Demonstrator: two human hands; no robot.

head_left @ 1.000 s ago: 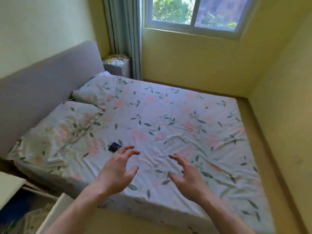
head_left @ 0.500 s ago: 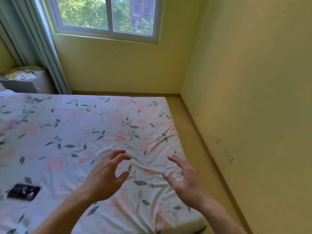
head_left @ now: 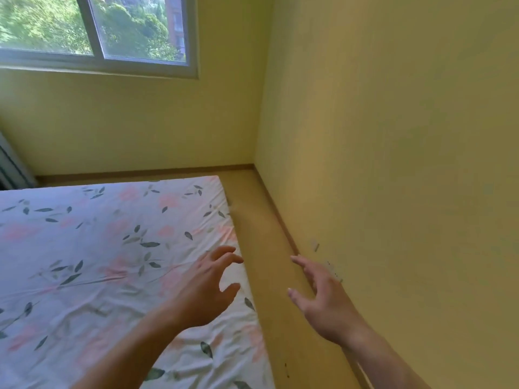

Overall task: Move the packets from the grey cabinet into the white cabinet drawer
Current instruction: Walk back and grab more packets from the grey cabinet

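the view is swinging right: the grey cabinet and the dark packet on the bed point(head_left: 106, 248) are passing out of sight. the left hand point(head_left: 206, 290) and right hand point(head_left: 323, 301) are hanging spread and empty, so no packet is being carried; a cabinet is probably being sought.

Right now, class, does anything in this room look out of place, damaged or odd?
Little stands out. The floral bedsheet is creased, and the yellow wall bears small scuff marks low down. The left hand and right hand hang empty; no packets or cabinets are in view.
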